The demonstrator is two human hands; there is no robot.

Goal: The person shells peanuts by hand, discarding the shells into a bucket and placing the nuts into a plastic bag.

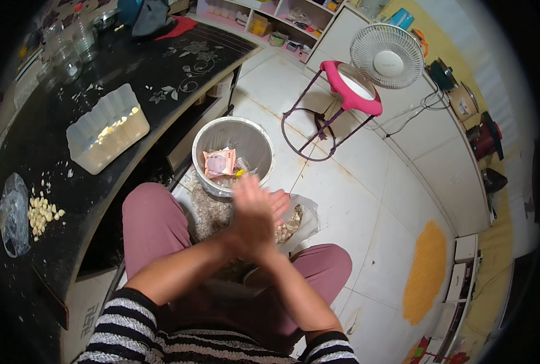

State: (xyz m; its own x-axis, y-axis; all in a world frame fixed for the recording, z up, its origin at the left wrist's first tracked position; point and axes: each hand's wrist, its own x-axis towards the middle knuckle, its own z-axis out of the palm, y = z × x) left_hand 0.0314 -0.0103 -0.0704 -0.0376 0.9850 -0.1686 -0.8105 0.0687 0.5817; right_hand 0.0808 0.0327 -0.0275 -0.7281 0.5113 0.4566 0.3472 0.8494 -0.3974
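Observation:
Palm against palm, my left hand [249,213] and my right hand [278,206] meet in front of me, fingers stretched out and slightly blurred. Whether anything lies between the palms is hidden. Just beyond them stands a round waste bin [203,136] with a clear liner, holding a pink packet [220,162] and other wrappers. Below my hands, a clear plastic bag [308,223] with garlic bulbs or pieces rests on the floor. Pale papery peelings [210,213] lie beside my left knee.
On the black table [179,51] at left are a plastic tub [121,142] with some cloves, a pile of peeled garlic cloves [42,215], a crumpled bag [14,212] and glass jars [70,60]. A fan [388,60] and pink stool [336,85] stand ahead; yellow grain [425,273] covers floor at right.

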